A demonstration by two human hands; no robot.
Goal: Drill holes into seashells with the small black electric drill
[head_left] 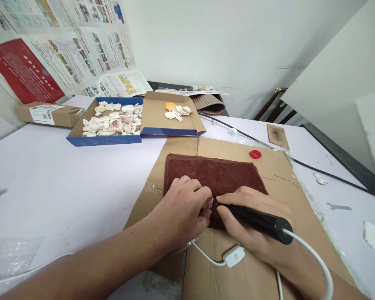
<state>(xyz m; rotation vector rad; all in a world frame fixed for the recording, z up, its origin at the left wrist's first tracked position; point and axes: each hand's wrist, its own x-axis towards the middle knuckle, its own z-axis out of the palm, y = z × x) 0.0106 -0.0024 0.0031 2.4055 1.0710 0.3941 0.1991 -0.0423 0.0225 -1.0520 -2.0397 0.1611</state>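
My left hand [183, 208] is curled shut, pinching a small pale shell [208, 203] against a brown towel [215, 173]. Gripped pen-fashion in my right hand [253, 225] is a black corded rotary tool [259, 221]. Its tip points left and meets the shell between my two hands. A white cord [315, 258] with an inline switch [234, 255] runs from the tool's rear end. The towel lies on a flattened cardboard sheet [268, 258].
An open blue-edged box [103, 138] holds several shells; its lid [158, 114] carries a few more shells [176, 111]. A red cap [255, 154] sits on the cardboard. A black cable [315, 168] crosses the white table [56, 179]. Another cardboard box [48, 113] lies far left.
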